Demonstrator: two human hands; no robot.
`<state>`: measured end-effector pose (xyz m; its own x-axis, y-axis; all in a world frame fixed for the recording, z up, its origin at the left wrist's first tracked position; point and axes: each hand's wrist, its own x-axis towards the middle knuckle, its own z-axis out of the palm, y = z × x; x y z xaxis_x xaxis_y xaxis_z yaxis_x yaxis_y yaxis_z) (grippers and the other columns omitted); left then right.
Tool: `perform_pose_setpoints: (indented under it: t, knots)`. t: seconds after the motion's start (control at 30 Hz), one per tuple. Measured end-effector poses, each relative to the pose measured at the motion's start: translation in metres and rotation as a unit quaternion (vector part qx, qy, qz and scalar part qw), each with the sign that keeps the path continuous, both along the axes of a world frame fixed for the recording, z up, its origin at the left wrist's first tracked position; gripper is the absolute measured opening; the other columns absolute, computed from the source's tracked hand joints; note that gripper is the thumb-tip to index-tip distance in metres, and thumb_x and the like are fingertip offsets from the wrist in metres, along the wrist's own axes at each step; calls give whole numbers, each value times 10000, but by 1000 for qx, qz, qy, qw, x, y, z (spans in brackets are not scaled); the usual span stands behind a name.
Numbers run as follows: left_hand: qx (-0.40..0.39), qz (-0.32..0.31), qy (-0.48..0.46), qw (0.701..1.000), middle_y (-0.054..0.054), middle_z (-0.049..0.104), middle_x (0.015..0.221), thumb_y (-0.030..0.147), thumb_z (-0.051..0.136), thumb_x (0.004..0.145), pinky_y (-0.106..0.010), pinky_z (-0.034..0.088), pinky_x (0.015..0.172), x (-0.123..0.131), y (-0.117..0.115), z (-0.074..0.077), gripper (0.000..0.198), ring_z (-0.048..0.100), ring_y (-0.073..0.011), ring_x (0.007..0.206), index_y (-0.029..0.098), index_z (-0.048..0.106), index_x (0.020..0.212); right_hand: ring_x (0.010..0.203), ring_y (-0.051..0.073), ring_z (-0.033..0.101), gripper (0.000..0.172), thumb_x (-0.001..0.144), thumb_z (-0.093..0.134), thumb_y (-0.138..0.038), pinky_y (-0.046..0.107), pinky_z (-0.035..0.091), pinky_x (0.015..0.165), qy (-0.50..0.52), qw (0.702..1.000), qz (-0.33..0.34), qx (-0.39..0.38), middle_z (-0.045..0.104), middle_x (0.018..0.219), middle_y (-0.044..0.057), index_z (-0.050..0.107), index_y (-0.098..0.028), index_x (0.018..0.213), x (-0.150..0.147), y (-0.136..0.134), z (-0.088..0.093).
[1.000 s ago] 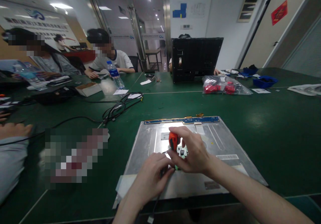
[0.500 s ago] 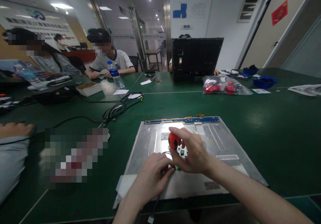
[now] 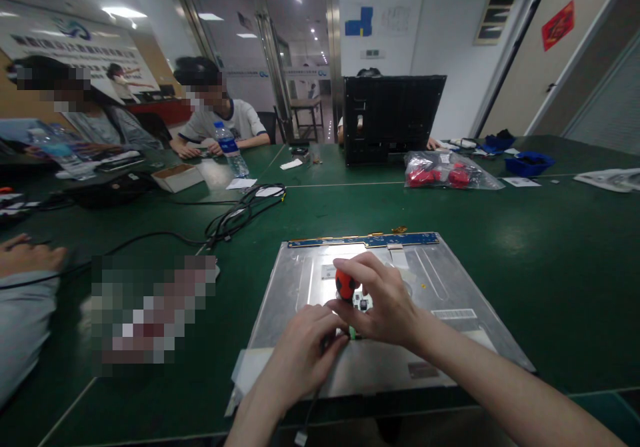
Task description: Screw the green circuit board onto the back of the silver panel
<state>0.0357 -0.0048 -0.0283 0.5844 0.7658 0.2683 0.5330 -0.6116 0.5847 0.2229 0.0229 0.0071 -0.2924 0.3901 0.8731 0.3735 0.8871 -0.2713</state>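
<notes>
A silver LCD panel (image 3: 430, 353) lies back up on the green table, with a blue circuit strip (image 3: 400, 239) along its far edge. Over its middle, my right hand (image 3: 385, 297) grips the short red-and-black handle of an upright screwdriver (image 3: 345, 284); fingers hide its shaft and tip. Just below is a small green circuit board (image 3: 363, 302), mostly covered by my hands. My left hand (image 3: 313, 340) is closed at the board's left edge, thumb and fingers pressed together; what they hold is hidden. From under it a thin cable runs to a white plug (image 3: 301, 437) at the table's front edge.
Black cables (image 3: 240, 213) lie coiled left of the panel. Another person's hand (image 3: 33, 257) rests at the far left. Beyond are a water bottle (image 3: 231, 150), an open box (image 3: 177, 177), a black monitor (image 3: 393, 120) and a bag of red items (image 3: 447, 172). Two people sit across.
My right fingers have shifted slightly around the screwdriver handle, the thumb moving left and the index finger a little up. My left hand and the panel stay in place.
</notes>
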Motion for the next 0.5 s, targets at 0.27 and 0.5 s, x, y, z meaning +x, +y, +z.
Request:
perform_pose_setpoints:
  t: [0.27,0.5]
  knots:
    - [-5,-9,-3,1000,-42,691,929,106,565,865,-329,466,758,2,1,2,151,617,-231,876,208,666,912,680,150,559,460,946,562,-264,261,492,550,-14,1000,-15,7,616,855,28,435,-179,1380,0,-1,2]
    - [1,-13,-17,1000,-35,689,879,99,568,851,-321,450,729,2,1,4,149,615,-224,844,206,664,890,695,163,594,494,918,535,-212,281,520,579,-17,1000,0,14,651,871,49,421,-153,1395,1,-3,4]
